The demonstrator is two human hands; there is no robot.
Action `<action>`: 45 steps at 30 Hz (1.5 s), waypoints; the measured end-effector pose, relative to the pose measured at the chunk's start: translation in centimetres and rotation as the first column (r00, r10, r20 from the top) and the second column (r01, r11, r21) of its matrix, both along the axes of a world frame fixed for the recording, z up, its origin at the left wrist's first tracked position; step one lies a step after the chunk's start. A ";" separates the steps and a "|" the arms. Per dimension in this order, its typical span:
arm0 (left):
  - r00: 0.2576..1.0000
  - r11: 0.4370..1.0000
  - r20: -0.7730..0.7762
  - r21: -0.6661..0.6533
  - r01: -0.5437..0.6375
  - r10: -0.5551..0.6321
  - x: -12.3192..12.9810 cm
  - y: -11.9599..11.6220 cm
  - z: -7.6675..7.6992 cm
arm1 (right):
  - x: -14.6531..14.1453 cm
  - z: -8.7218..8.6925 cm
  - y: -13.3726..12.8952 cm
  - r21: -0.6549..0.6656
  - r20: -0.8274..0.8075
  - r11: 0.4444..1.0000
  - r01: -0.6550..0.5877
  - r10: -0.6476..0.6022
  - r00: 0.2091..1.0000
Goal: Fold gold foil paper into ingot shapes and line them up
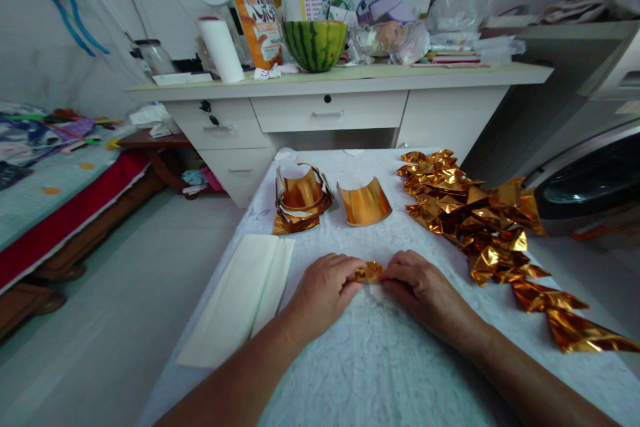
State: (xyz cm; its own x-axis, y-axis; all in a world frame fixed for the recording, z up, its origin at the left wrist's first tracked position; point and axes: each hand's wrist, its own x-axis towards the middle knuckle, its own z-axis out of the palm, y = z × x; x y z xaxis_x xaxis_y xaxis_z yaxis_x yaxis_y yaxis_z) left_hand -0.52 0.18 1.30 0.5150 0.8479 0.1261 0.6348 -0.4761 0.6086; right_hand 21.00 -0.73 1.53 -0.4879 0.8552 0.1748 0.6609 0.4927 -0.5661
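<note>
Between my two hands, low over the cloth-covered table, is a small piece of gold foil paper (369,272). My left hand (327,290) pinches its left end, and my right hand (417,287) pinches the right end. The fingertips cover both ends of the foil. Just beyond my hands lies a curved sheet of gold foil paper (365,202). To its left sits a stack of curled gold sheets (303,197) with pale edges. A pile of folded, shiny gold foil pieces (460,213) spreads along the right side, trailing toward the near right edge.
Pale paper sheets (235,300) lie left of my left arm on the tablecloth (340,373). Behind stands a white desk (330,113) holding a halved watermelon (314,45), an orange snack bag (257,13) and a paper roll (221,50). A washing machine (595,160) stands right, a bed (65,200) left.
</note>
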 end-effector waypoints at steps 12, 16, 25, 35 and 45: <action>0.978 0.998 -0.199 0.014 -0.054 0.056 0.2 0.1 0.4 | -1.1 0.0 0.2 -0.008 0.136 0.989 0.149 -0.146 0.980; 0.971 0.996 -0.225 0.045 -0.074 0.082 0.6 0.0 0.3 | -1.3 -0.3 0.2 -0.009 0.143 0.985 0.173 -0.170 0.975; 0.943 0.984 -0.281 0.068 -0.166 0.178 0.9 -0.2 -0.1 | -1.5 -0.7 0.1 0.020 0.184 0.973 0.230 -0.229 0.956; 0.893 0.968 -0.379 0.150 -0.200 0.243 1.4 -0.4 -0.1 | -1.9 -0.7 0.1 -0.025 0.163 0.951 0.308 -0.301 0.940; 0.863 0.955 -0.413 0.171 -0.242 0.292 1.4 -0.3 -0.4 | -1.8 -1.1 0.1 0.024 0.140 0.948 0.317 -0.317 0.938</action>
